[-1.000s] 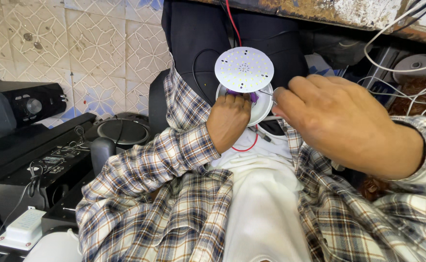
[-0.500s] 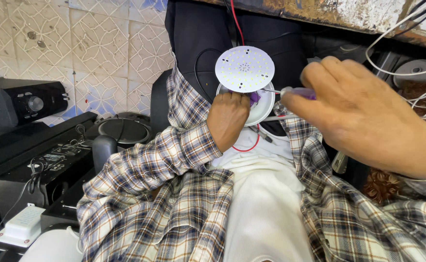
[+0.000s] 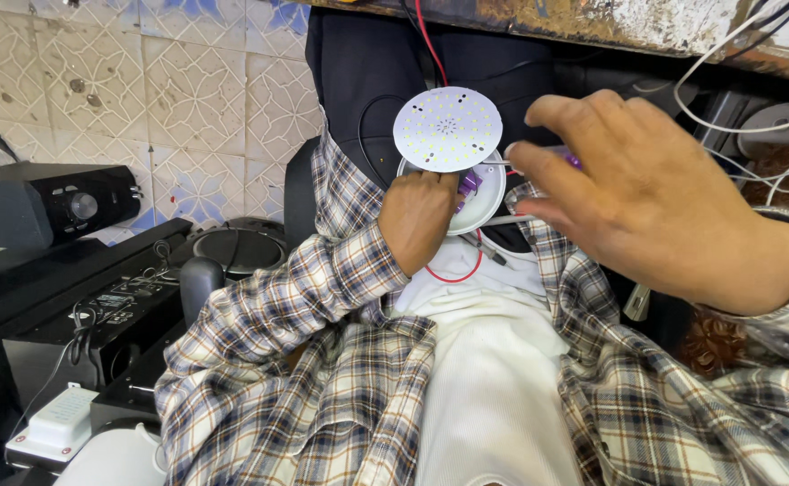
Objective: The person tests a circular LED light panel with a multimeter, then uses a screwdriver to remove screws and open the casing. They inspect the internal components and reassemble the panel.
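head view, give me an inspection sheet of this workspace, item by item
surface: no table under the hands; work is done over the lap, on a white shirt
job's things: round white LED disc tilted above a white lamp housing; purple part between them
clutter: black audio units, white adapter
grips: left hand holds the housing; right hand pinches a purple-handled tool
cables: red wire below the housing; white cables
surroundings: patterned tile wall, worn bench edge

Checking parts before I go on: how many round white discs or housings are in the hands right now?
2: the LED disc tilted up on top, and the white housing behind it, gripped by the left hand. Others may be hidden.
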